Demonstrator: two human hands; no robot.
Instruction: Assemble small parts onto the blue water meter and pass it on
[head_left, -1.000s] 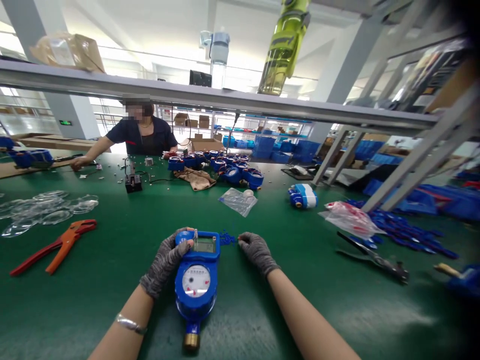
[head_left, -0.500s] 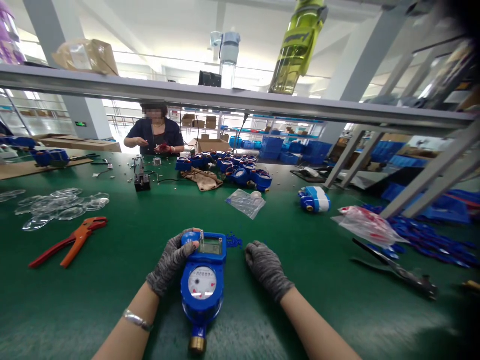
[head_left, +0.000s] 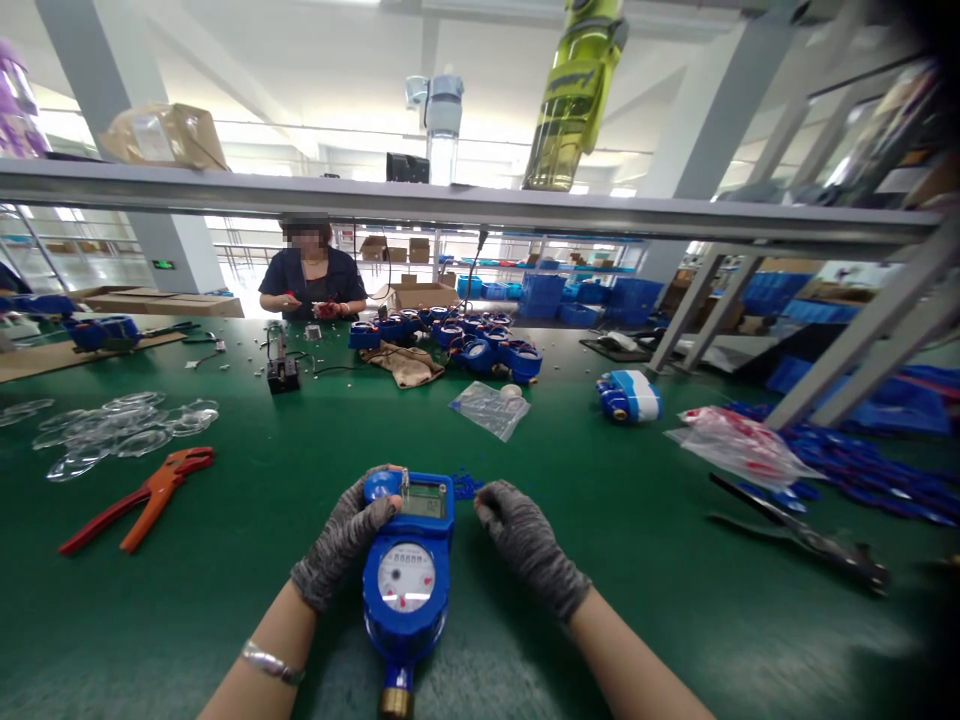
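Green tabletop (head_left: pixel 585 460) is spreading beneath a blue meter (head_left: pixel 406 575) extending rightward and toward the person from the gloved left hand (head_left: pixel 339 545) clasping its upper left corner, thumb on top, while the right hand (head_left: pixel 529 545) is curling near small blue pieces (head_left: pixel 466 486), whether pinching anything being unclear

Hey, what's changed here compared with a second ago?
The co-worker opposite has drawn an outstretched arm back rightward, close to the body. Your left hand still holds the blue meter; your right hand remains beside the small blue parts, its grip unclear. The orange cutter lies where it was.
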